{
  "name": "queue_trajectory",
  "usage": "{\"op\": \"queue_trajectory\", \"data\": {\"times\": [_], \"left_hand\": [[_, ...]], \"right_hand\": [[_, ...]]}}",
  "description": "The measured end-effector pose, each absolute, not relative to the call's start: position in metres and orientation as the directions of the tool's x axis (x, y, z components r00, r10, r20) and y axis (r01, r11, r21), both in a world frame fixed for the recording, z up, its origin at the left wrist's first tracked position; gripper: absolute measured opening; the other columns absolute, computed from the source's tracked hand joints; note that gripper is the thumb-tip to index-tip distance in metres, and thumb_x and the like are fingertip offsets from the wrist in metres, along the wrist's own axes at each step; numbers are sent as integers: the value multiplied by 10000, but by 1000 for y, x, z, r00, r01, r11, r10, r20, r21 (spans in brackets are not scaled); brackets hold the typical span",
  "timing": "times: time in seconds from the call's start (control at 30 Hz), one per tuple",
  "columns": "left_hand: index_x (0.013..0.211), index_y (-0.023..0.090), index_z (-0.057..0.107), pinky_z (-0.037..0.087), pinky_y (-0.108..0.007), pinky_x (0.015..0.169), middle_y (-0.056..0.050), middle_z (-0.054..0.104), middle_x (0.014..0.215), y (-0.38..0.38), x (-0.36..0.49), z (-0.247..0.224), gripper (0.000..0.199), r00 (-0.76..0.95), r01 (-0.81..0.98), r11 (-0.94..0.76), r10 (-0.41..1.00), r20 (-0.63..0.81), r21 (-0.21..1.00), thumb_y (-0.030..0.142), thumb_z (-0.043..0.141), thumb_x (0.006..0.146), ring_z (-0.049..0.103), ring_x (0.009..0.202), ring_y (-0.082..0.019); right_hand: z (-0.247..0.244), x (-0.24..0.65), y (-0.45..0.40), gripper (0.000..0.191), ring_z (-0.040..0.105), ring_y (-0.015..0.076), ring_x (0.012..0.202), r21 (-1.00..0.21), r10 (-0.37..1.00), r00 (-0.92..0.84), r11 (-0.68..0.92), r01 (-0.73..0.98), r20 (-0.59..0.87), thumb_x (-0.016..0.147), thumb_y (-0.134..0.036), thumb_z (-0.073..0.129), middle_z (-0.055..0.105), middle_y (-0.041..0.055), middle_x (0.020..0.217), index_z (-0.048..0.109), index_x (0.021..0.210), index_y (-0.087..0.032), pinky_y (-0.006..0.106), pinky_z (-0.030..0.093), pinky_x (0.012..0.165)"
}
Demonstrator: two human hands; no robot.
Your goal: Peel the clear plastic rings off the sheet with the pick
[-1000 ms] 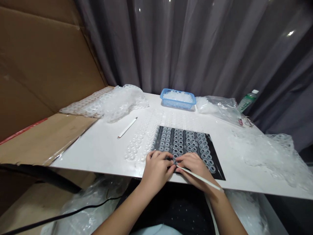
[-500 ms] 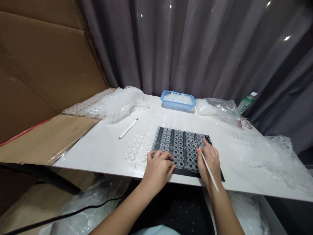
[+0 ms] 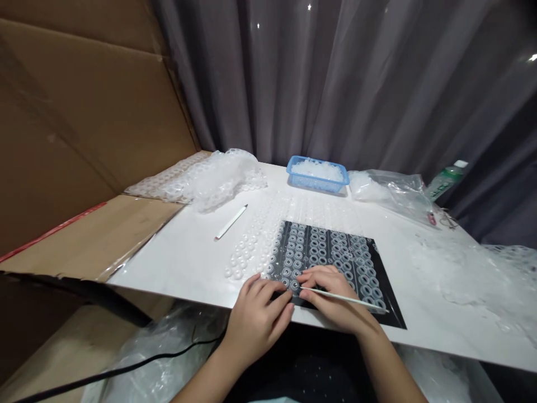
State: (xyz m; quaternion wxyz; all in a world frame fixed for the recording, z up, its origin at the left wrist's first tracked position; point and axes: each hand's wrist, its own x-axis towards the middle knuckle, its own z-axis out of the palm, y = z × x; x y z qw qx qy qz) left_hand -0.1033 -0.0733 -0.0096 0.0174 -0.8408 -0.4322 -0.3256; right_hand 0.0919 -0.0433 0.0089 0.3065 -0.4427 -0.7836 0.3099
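A black sheet (image 3: 390, 299) lies on the white table near its front edge. On it rests a clear plastic sheet of round, ring-like pieces (image 3: 319, 246) in rows, which spreads left and back past the black. My right hand (image 3: 331, 296) grips a thin white stick (image 3: 348, 298), its tip at a ring in the near left part of the rows. Beside that tip, my left hand (image 3: 258, 310) rests palm down on the sheet's near left edge, fingers bent and somewhat apart. The index fingertip touches the sheet close to the stick's tip.
A white pencil (image 3: 230, 223) lies on the table (image 3: 180, 260) at left. Behind stand a blue basket (image 3: 318, 183) of small translucent pieces, a clear bag (image 3: 390, 193) and a green bottle (image 3: 447, 180). Crumpled plastic sheets (image 3: 226, 176) lie back left; more plastic (image 3: 470, 274) lies right. Cardboard (image 3: 92, 229) borders the left.
My right hand has moved left across the sheet with the stick, from the right-hand rows to a spot beside my left hand. The stick lies flatter now. The view has shifted slightly.
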Motion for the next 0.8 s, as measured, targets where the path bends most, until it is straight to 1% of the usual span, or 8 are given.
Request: {"op": "queue_trajectory", "data": {"times": [0.2, 0.4, 0.5, 0.6, 0.63, 0.7, 0.77, 0.8], "left_hand": [[973, 211, 658, 403, -377, 894, -28, 673, 901, -77, -101, -20, 168, 393, 740, -634, 679, 620, 225, 217, 529, 866, 607, 820, -163], [999, 190, 636, 404, -363, 887, -26, 679, 911, -77, -101, -23, 167, 405, 715, -654, 675, 617, 245, 201, 541, 863, 597, 828, -171], [970, 202, 631, 384, -366, 875, -13, 673, 879, -77, -100, -22, 142, 401, 721, -641, 695, 597, 262, 202, 534, 867, 593, 808, -165], [898, 203, 625, 368, -376, 841, -3, 652, 816, -77, -98, -21, 110, 392, 744, -617, 715, 579, 257, 210, 519, 872, 577, 767, -162], [877, 201, 622, 364, -377, 831, -1, 641, 789, -77, -98, -20, 110, 390, 750, -610, 720, 573, 256, 212, 513, 875, 570, 752, -160], [855, 197, 618, 358, -375, 815, -1, 620, 750, -77, -97, -20, 122, 391, 754, -604, 729, 562, 258, 214, 500, 879, 559, 733, -158], [851, 197, 620, 352, -370, 805, -4, 610, 740, -77, -97, -20, 137, 396, 754, -605, 730, 557, 258, 218, 489, 884, 555, 733, -156], [854, 200, 623, 349, -367, 801, -3, 608, 738, -77, -97, -20, 143, 396, 754, -605, 730, 557, 255, 220, 485, 887, 554, 733, -154]], "right_hand": [[5, 94, -44, 67, 595, 213, 1027, -722, 876, -421, 447, 528, 235, 796, -194, 656, 715, 13, 960, 664, 742, -234, 430, 376, 935], [1, 94, -43, 66, 597, 209, 1012, -652, 846, -462, 511, 560, 267, 829, -244, 631, 713, 13, 952, 651, 767, -232, 409, 377, 908], [-1, 91, -45, 55, 577, 212, 1014, -575, 809, -495, 578, 579, 316, 846, -247, 614, 707, 10, 953, 631, 797, -227, 408, 356, 898], [-1, 88, -46, 93, 590, 197, 941, -462, 742, -518, 670, 581, 425, 875, -198, 556, 702, 12, 879, 587, 787, -208, 406, 352, 870], [-1, 89, -45, 115, 596, 193, 912, -434, 732, -499, 679, 592, 463, 883, -176, 529, 697, 19, 855, 571, 779, -202, 408, 356, 862], [0, 92, -41, 137, 595, 199, 899, -414, 746, -391, 639, 648, 540, 895, -157, 489, 690, 47, 864, 551, 780, -197, 412, 377, 852], [2, 97, -36, 121, 568, 236, 989, -431, 773, -245, 552, 713, 585, 899, -195, 490, 676, 96, 991, 549, 794, -199, 437, 392, 867], [3, 100, -34, 113, 543, 257, 1050, -445, 785, -204, 521, 729, 585, 895, -226, 504, 654, 114, 1077, 553, 797, -201, 455, 392, 883]]}}
